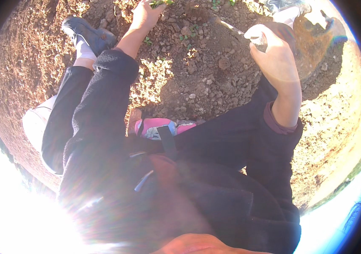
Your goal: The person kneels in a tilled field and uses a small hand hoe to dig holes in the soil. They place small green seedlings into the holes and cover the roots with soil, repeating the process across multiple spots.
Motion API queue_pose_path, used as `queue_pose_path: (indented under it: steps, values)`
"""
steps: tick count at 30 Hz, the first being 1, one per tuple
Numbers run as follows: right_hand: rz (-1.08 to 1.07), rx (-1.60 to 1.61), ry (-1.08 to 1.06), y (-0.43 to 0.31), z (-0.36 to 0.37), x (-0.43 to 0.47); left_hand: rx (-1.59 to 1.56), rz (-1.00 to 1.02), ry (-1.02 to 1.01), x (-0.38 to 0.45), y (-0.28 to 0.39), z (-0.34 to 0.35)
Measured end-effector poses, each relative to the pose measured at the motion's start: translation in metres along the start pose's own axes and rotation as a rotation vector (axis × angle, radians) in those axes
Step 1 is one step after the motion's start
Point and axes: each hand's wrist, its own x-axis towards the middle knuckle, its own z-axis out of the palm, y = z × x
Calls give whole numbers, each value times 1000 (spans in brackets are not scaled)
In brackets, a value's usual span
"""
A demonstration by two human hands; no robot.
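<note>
My left hand [147,14] reaches to the soil at the top edge, with a small tuft of green plants [160,3] at its fingers; the fingertips are partly cut off by the frame. On the right, my right hand [272,52] is closed around the handle of a hand tool [232,27]. Its thin, pale shank points left and down to the ground, and its working end cannot be made out against the soil. Small green seedlings [185,36] grow in the crumbly brown soil [205,70] between my hands.
My dark shoe [86,33] rests on the soil at the left, the other foot [286,14] at the top right. A pink patterned item [153,127] lies between my legs. A white object [37,119] stands beside my left leg. Strong sun glare washes out the lower left.
</note>
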Motion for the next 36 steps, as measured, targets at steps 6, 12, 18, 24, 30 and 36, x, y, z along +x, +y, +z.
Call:
queue_pose_path:
  steps: [6,12,18,24,30,36]
  values:
    - [-11,-22,63,1,-1,2,407,411,-80,-6,-16,15]
    - [59,-28,71,-2,-2,2,920,435,-250,-10,18,54]
    - [128,-7,-9,-2,-4,2,1149,480,-407,3,51,59]
    - [154,38,-4,2,-5,1,1149,457,-498,18,49,63]
    - [141,21,-30,3,-7,2,1064,285,-627,39,41,77]
    - [60,-10,25,4,-5,3,920,247,-710,56,43,74]
